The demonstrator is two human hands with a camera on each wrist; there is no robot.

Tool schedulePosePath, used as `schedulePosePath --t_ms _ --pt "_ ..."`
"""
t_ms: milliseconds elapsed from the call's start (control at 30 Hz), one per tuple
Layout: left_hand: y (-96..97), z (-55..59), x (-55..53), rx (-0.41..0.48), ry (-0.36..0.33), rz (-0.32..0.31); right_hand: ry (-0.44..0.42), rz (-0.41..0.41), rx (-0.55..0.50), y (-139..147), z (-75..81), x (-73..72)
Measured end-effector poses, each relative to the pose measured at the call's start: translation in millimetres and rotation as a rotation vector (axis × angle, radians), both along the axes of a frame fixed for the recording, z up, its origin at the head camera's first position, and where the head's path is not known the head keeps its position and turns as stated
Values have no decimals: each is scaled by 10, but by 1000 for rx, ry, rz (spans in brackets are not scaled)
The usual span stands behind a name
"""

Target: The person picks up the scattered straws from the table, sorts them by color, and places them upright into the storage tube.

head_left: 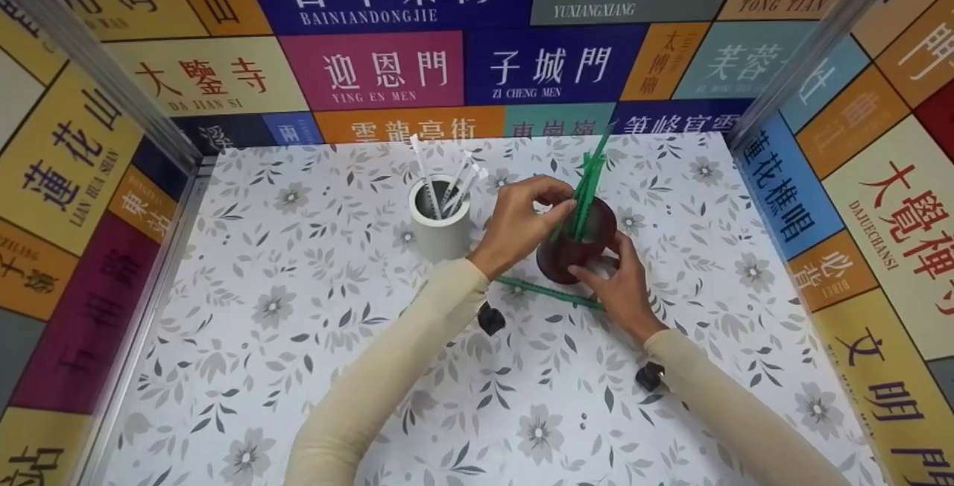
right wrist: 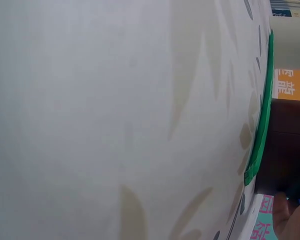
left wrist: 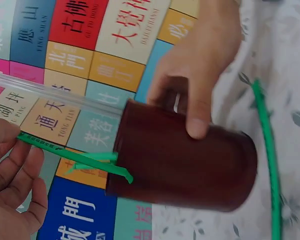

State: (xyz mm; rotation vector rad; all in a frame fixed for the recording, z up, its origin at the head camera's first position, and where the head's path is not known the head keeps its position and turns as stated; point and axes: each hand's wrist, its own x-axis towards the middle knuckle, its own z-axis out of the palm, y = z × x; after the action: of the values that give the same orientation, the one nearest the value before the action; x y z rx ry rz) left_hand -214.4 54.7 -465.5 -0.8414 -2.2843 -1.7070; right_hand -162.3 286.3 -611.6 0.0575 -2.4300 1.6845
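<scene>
My left hand [head_left: 518, 221] pinches a slim green wrapped straw [left wrist: 75, 157] near its upper end, between thumb and fingers. Small dark print runs along the straw, and its lower end overlaps the mouth of a dark red cup [head_left: 563, 259] in the left wrist view. More green straws [head_left: 591, 180] stand up out of that cup. My right hand [head_left: 622, 281] grips the cup's right side, with the thumb [left wrist: 197, 129] on its wall. Another green straw [head_left: 548, 292] lies on the tablecloth just in front of the cup.
A pale grey cup [head_left: 441, 236] with several white straws [head_left: 466, 180] stands left of the red cup. The flower-patterned tablecloth [head_left: 536, 426] covers the table. Panels with large printed characters [head_left: 373, 68] wall the back and both sides, with metal posts [head_left: 123, 61] at the corners.
</scene>
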Motion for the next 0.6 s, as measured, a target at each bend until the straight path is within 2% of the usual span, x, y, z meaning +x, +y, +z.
schedulePosePath --t_ms 167,333,600 --pt "106 3 -52 64 2 22 5 2 -46 -26 0 -10" --pt "127 -19 -79 165 -37 39 -2 9 -42 -49 10 -12" --pt "279 -241 -66 178 -74 13 1 -1 -39 -21 0 -19"
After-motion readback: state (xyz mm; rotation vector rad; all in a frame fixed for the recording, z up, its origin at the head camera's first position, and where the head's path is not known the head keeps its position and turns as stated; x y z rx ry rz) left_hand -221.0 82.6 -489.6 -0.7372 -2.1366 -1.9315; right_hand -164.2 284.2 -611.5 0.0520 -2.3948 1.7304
